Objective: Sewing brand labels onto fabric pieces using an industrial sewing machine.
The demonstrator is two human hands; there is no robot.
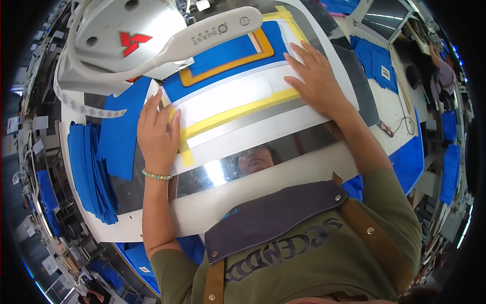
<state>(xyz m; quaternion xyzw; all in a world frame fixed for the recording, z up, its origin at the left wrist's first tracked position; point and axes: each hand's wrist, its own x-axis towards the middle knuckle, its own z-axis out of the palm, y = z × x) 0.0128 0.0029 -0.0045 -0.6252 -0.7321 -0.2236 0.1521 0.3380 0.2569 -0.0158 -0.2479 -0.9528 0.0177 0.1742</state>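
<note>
My left hand (159,133) lies with fingers stretched out at the left edge of a white sheet (228,101) bordered with yellow tape. At its right edge my right hand (318,81) rests flat, fingers spread. Neither hand grips anything. Between them and farther off, a blue fabric piece (177,90) lies along the sheet. An orange-yellow frame (223,71) sits on the fabric, with more blue inside its opening. The white sewing machine head (126,40) and its pale curved bar cover part of the frame and fabric.
A stack of blue fabric pieces (91,172) lies at the left table edge, beside a flat blue piece (117,134). More blue pieces (377,63) with a label lie at the right. A small red-and-black tool (386,128) is near a blue bin (407,159).
</note>
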